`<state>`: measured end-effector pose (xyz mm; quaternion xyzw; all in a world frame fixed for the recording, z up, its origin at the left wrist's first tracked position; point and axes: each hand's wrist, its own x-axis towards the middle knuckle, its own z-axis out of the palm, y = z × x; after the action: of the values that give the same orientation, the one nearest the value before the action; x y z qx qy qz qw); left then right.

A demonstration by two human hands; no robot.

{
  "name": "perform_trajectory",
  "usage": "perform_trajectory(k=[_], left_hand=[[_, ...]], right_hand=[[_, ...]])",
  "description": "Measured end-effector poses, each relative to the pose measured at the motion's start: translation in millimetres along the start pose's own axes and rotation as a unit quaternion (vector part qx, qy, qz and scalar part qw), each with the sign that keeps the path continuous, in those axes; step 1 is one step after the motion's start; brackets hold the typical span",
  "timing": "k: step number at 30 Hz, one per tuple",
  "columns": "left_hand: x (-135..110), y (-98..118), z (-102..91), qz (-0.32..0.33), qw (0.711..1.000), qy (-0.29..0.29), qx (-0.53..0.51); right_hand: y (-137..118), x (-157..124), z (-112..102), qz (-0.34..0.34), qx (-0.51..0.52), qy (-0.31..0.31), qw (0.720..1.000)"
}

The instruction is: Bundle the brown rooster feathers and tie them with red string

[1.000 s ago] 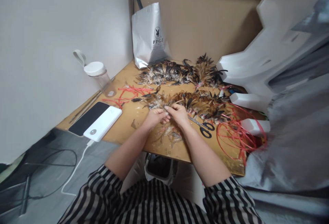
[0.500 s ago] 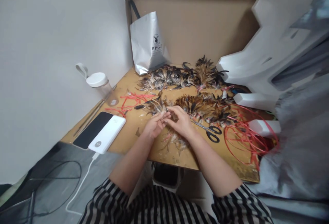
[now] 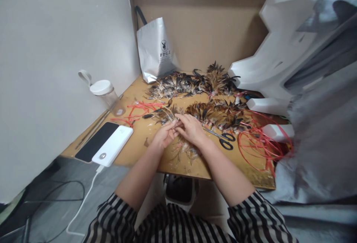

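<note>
My left hand (image 3: pixel 164 134) and my right hand (image 3: pixel 192 129) meet above the near part of the table. Between the closed fingers of my left hand is the base of a bunch of feathers, whose pale and brown tips (image 3: pixel 169 113) fan out beyond the fingertips. My right hand arches over with thumb and fingers pinched against the left fingertips; what it grips there is hidden. Behind the hands lies a row of brown feather bunches (image 3: pixel 208 113). Loose pale feathers (image 3: pixel 187 149) are scattered below my wrists. Black-handled scissors (image 3: pixel 225 141) rest right of my right hand.
Darker feather bunches (image 3: pixel 181 85) line the back, before a silver bag (image 3: pixel 153 49). Red plastic strips lie at left (image 3: pixel 131 114) and tangled at right (image 3: pixel 259 150). A white power bank (image 3: pixel 113 146), phone (image 3: pixel 96 141) and lidded jar (image 3: pixel 107 96) stand left. White foam (image 3: pixel 256 61) leans right.
The whole view has shifted slightly, so the table things appear a little further left. Both hands stay together at the feathers; the right fingers have curled in slightly closer over the left fingertips.
</note>
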<state>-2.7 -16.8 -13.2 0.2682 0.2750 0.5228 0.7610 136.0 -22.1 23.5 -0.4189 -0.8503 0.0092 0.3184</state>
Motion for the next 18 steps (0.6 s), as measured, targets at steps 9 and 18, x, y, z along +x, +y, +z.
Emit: perform_trajectory(k=[9, 18], left_hand=[[-2, -1, 0.5, 0.004, 0.999, 0.006, 0.054], [-5, 2, 5.0, 0.015, 0.991, 0.038, 0.127]], right_hand=[[3, -2, 5, 0.046, 0.099, 0.018, 0.994], [15, 6, 5, 0.264, 0.441, 0.011, 0.858]])
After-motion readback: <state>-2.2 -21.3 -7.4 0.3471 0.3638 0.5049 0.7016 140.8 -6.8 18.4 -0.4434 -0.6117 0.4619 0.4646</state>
